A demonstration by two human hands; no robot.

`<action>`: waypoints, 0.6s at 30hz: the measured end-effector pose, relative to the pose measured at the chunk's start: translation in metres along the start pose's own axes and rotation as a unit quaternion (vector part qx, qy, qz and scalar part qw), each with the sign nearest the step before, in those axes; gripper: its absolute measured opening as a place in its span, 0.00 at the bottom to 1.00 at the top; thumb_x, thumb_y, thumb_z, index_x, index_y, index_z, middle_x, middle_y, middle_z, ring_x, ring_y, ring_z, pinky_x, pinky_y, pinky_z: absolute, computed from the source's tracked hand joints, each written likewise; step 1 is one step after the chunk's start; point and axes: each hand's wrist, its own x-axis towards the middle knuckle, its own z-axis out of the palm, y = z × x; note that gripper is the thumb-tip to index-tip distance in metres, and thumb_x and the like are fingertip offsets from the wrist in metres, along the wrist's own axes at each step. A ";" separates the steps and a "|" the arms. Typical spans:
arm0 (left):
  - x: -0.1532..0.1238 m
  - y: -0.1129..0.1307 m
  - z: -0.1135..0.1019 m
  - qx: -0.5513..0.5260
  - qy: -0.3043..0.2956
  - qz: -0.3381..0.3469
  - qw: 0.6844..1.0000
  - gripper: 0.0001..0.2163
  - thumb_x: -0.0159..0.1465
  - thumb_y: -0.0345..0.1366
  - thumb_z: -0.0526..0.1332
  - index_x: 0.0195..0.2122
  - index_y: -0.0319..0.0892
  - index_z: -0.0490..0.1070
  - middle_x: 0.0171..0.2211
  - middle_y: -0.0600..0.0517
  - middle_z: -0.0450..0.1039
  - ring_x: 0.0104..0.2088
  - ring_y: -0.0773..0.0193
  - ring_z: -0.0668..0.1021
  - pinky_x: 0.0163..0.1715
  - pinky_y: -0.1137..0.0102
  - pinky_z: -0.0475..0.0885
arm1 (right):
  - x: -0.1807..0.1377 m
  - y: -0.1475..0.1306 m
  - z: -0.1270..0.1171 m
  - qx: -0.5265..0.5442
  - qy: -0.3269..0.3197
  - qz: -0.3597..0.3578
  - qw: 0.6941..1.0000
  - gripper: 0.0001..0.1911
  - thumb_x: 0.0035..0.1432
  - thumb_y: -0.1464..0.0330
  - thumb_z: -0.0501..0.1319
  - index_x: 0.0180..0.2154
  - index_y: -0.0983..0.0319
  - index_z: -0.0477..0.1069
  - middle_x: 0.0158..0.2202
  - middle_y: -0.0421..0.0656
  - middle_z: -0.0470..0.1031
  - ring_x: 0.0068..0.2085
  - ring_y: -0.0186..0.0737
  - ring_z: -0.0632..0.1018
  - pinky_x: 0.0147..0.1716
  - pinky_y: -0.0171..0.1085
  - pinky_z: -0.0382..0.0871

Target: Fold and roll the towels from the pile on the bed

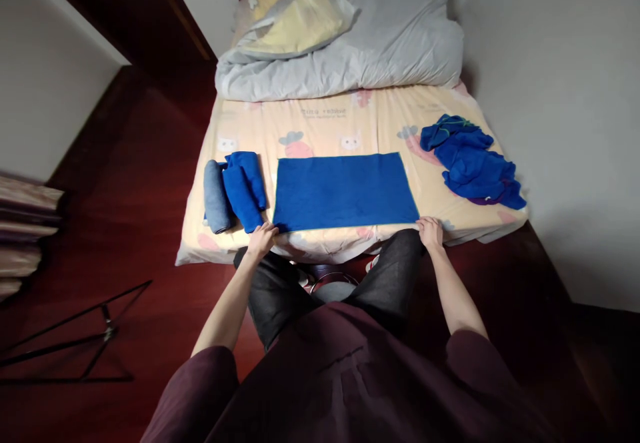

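A blue towel [345,190] lies flat and spread out on the bed [350,120], its near edge along the mattress edge. My left hand [262,237] pinches the towel's near left corner. My right hand [430,231] grips its near right corner. To the left of the towel lie a rolled grey towel [215,196] and rolled blue towels [244,186], side by side. A loose heap of blue cloths [470,161] sits at the bed's right side.
A grey duvet [360,43] with a yellow lining is bunched at the head of the bed. A white wall [560,96] runs along the right. Dark red floor surrounds the bed; a black metal stand [85,336] lies at left.
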 end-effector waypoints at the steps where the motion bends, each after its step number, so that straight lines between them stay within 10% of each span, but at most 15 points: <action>1: -0.003 0.003 0.001 0.007 0.000 0.003 1.000 0.15 0.67 0.25 0.53 0.39 0.43 0.80 0.44 0.38 0.79 0.53 0.45 0.78 0.54 0.55 0.74 | -0.003 -0.004 -0.004 -0.015 -0.012 0.002 1.000 0.21 0.66 0.75 0.55 0.48 0.63 0.86 0.56 0.53 0.82 0.59 0.53 0.77 0.63 0.49 0.71; 9: 0.027 0.028 -0.017 0.026 -0.060 -0.034 0.997 0.11 0.69 0.34 0.59 0.44 0.43 0.82 0.45 0.38 0.82 0.52 0.45 0.82 0.54 0.54 0.77 | 0.023 -0.084 -0.039 -0.107 -0.141 0.067 0.982 0.17 0.64 0.73 0.62 0.51 0.64 0.84 0.61 0.64 0.77 0.64 0.64 0.74 0.64 0.60 0.66; 13: 0.073 0.073 -0.044 -0.022 0.088 -0.016 0.996 0.20 0.75 0.42 0.56 0.63 0.44 0.76 0.63 0.37 0.75 0.65 0.40 0.75 0.64 0.48 0.73 | 0.044 -0.182 -0.028 -0.056 -0.083 -0.025 0.995 0.29 0.76 0.61 0.56 0.73 0.58 0.65 0.82 0.48 0.47 0.79 0.54 0.50 0.77 0.56 0.45; 18: 0.112 0.136 -0.029 -0.135 0.172 -0.002 0.976 0.26 0.77 0.40 0.52 0.73 0.39 0.65 0.78 0.39 0.56 0.78 0.43 0.58 0.77 0.47 0.57 | 0.054 -0.308 0.027 0.142 -0.007 -0.170 0.975 0.30 0.76 0.66 0.55 0.75 0.64 0.62 0.83 0.46 0.40 0.82 0.54 0.44 0.80 0.57 0.35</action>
